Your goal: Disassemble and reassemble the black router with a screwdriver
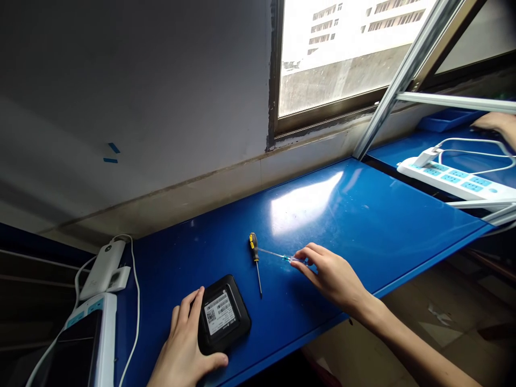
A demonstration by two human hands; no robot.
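Observation:
My left hand (183, 336) grips the near left side of a black box (242, 321), a flat device with rounded corners. Its fingers lie along the left edge and the thumb is at the near edge. A white label (220, 313) with a QR code and barcodes faces up on the box. Between the thumb and fingers of my right hand (326, 269) is a slim screwdriver (287, 258) with a clear handle, its thin shaft pointing left. Close to that tip, a black and yellow screwdriver (253, 248) lies on the blue table (363, 231).
At the left edge stand a white power strip (108, 333), a white power bank (102, 269) and a looping white cable (137, 301). A metal frame (387, 115) rises at the right. Beyond it are another power strip (455, 177), a blue tray (447, 119) and another person's hand (495, 123).

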